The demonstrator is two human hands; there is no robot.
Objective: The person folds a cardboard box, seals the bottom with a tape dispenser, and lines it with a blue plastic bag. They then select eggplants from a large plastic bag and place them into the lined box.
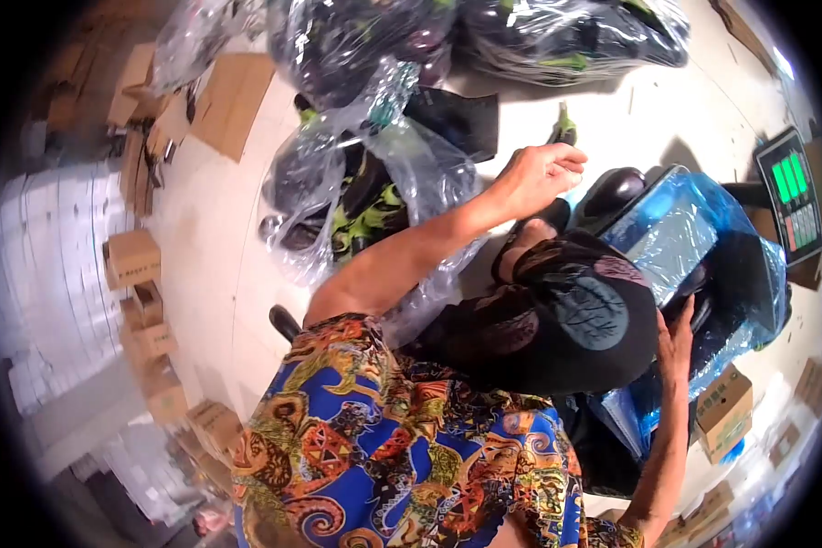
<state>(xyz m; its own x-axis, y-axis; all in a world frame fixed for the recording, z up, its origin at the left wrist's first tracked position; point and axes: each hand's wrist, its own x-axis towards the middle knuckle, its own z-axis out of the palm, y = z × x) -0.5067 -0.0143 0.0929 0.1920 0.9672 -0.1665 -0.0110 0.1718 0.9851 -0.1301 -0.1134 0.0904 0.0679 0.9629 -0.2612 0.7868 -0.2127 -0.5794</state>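
Note:
My left hand is raised over the floor with its fingers curled together. Just beyond them shows an eggplant with a green stem; whether the fingers grip it is unclear. A dark round eggplant lies to the right of that hand. My right hand is at the blue plastic bag, fingers apart against dark eggplants inside it. Left of my knee, an open clear bag holds eggplants with green caps.
Large clear bags of eggplants stand at the top. A scale with a green display is at the right. Cardboard boxes stand on both sides. A cardboard sheet lies at upper left.

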